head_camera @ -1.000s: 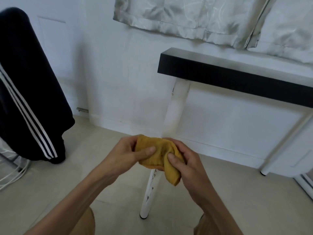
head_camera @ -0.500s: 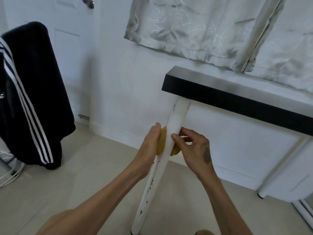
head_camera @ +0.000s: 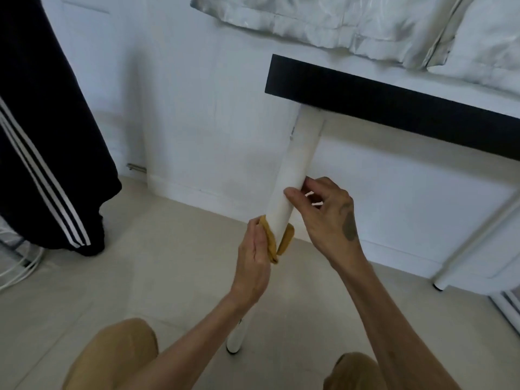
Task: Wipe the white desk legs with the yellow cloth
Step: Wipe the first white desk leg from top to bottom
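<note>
Wrapping the yellow cloth (head_camera: 282, 241) around the near white leg (head_camera: 292, 181) at frame centre, the left hand (head_camera: 253, 263) held a closed grip on it while the right hand (head_camera: 327, 218) steadied the leg with loosely curled fingers, so the wipe seemed under way, next likely calling for sliding lower.

Yellow cloth (head_camera: 281, 241) wraps around the near white round desk leg (head_camera: 295, 175) (tilted), about mid-height.

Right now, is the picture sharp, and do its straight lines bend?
Head view: soft daylight, no harsh glare; the yellow cloth and white desk leg look fairly sharp; the wide lens bows the black desktop edge and tilts the far leg.
</note>
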`<state>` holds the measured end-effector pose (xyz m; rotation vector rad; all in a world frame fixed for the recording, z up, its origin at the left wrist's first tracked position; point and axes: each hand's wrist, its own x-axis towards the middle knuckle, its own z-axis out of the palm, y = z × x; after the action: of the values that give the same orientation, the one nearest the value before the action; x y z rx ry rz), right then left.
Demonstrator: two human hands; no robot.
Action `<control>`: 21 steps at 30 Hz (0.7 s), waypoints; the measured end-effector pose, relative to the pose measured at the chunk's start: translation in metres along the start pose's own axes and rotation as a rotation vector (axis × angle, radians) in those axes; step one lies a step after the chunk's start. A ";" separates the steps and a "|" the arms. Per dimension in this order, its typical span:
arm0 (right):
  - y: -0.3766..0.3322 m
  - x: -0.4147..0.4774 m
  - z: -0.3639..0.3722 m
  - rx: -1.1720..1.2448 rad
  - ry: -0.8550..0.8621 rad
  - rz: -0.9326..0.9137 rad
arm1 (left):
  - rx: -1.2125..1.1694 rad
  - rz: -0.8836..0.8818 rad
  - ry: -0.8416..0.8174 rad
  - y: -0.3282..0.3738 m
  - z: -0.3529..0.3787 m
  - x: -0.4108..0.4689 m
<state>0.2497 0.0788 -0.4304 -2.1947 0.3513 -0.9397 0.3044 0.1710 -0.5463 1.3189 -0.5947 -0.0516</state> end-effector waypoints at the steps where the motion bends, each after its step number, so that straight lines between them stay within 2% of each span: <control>1: 0.002 -0.002 0.003 0.031 -0.019 0.011 | 0.007 -0.080 0.013 -0.016 -0.002 -0.011; 6: 0.008 -0.014 0.015 0.180 -0.095 0.067 | 0.009 -0.673 -0.029 -0.076 -0.025 -0.037; 9: 0.023 -0.028 0.027 0.178 -0.143 0.107 | -0.037 -0.812 -0.069 -0.061 -0.033 -0.025; 10: 0.027 -0.031 0.029 0.182 -0.147 0.112 | -0.040 -0.803 -0.085 -0.048 -0.034 -0.018; 16: 0.032 -0.029 0.032 0.138 -0.118 0.057 | -0.152 -0.492 -0.108 0.021 -0.025 0.024; 18: 0.035 -0.031 0.035 0.134 -0.100 0.037 | -0.088 -0.378 -0.093 0.009 -0.015 0.013; 21: 0.039 -0.031 0.039 0.154 -0.079 0.044 | 0.012 -0.205 0.093 -0.033 0.001 -0.019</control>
<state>0.2574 0.0860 -0.4931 -2.0687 0.2788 -0.8258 0.2977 0.1681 -0.5830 1.3826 -0.3801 -0.1533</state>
